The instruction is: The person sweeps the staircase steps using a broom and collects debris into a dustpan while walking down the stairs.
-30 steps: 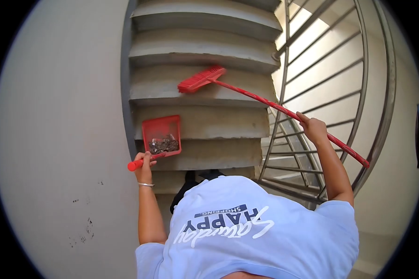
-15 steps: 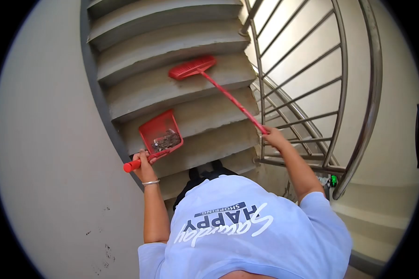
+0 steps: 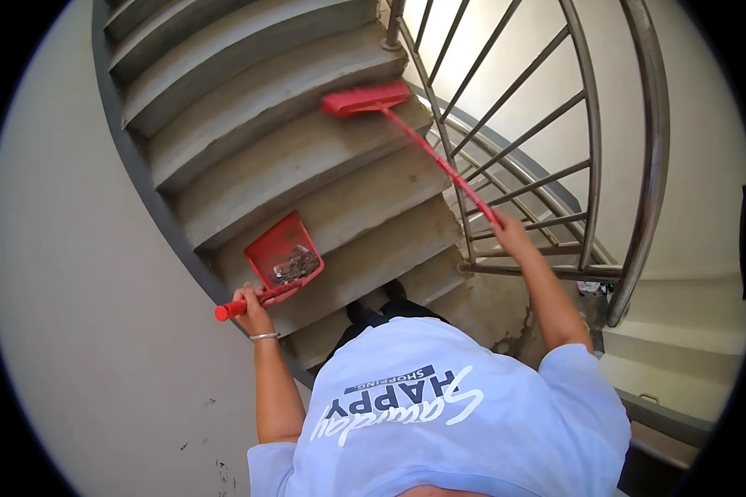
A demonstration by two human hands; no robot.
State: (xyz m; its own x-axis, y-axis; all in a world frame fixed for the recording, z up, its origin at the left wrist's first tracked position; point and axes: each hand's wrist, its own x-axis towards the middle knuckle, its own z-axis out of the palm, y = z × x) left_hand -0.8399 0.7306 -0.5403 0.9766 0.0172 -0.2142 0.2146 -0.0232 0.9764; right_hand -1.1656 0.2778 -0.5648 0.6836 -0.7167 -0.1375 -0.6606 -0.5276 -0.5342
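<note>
Red plastic formed the dustpan (image 3: 267, 251), over a step at the left of the stairs (image 3: 294, 161), its handle pinched in the curled fingers of the left hand (image 3: 251, 306). Grey debris (image 3: 297, 267) lay toward the handle end, so the pan was probably tipped back to keep it in. The right hand (image 3: 511, 235) was closed round the stick of a red broom (image 3: 368, 98); its long reach likely spared a stoop. The blurred broom head was over a higher step; whether it touched, I could not tell. At left, the wall (image 3: 58, 290) hemmed in the 2 tools; at right, the metal railing (image 3: 593, 157) crowded the stick and limited its swing.
</note>
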